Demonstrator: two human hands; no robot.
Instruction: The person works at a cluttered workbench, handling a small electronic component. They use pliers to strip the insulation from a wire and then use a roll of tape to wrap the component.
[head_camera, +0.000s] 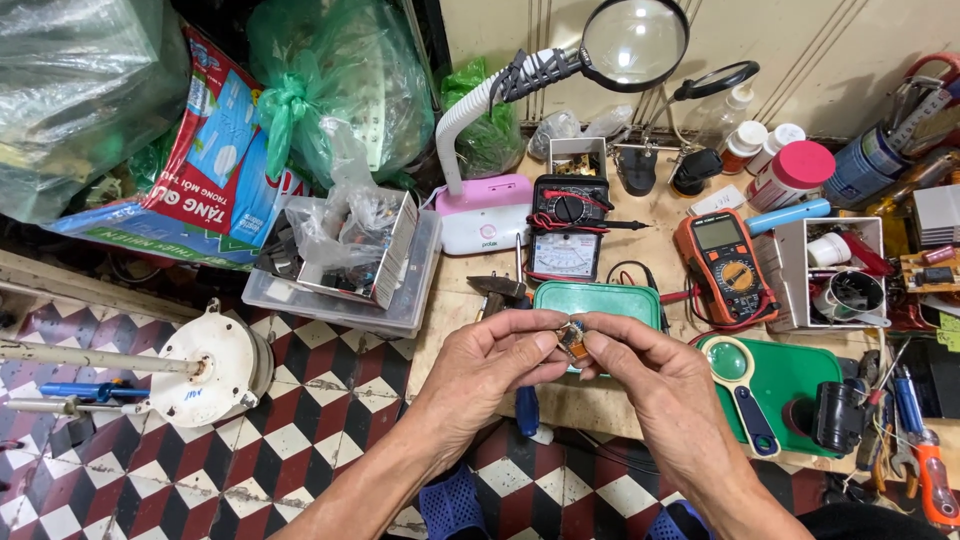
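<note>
both hands, left hand (490, 362) and right hand (650, 372), meet over the bench's near edge, fingertips pinching one small coppery component (572, 341) between them; it sits equally near each, just before the green tray (597, 297).

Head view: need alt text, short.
Two bare hands, left hand and right hand, pinch a small metallic part between their fingertips above a cluttered workbench. Behind them sit an orange multimeter, a black analog meter, a green tray and a pink lamp with a magnifier.
</note>
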